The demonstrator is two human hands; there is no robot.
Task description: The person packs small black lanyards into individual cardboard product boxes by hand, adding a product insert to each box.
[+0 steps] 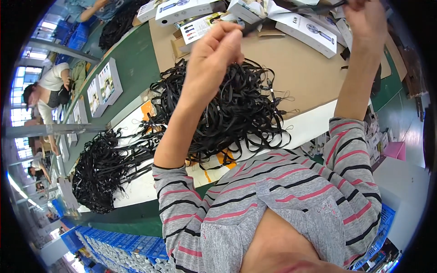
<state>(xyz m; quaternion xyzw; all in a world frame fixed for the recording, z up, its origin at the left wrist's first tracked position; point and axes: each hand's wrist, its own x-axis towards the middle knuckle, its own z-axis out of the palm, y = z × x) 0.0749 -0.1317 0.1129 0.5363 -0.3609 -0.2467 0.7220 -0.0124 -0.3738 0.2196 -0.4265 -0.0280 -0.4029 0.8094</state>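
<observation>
A black lanyard (255, 27) is stretched across the far side of the table between my two hands. My left hand (215, 52) is closed on one end of it, with thumb and fingers pressed together. Farther to the right, my right hand (368, 22) grips the other end, its fingers partly cut off by the upper edge. Below and beside my left forearm lies a large tangled heap of black lanyards (232, 109), several with thin loops and small clips. A second heap of black lanyards (98, 175) sits farther left, with straps trailing between the two.
White printed fan boxes (309, 34) lie jumbled at the far side on a brown cardboard sheet (300, 79). More boxes (107, 84) stand along the green table (141, 59) at left, where a co-worker (54, 86) leans over. Blue crates (123, 241) are at the lower left.
</observation>
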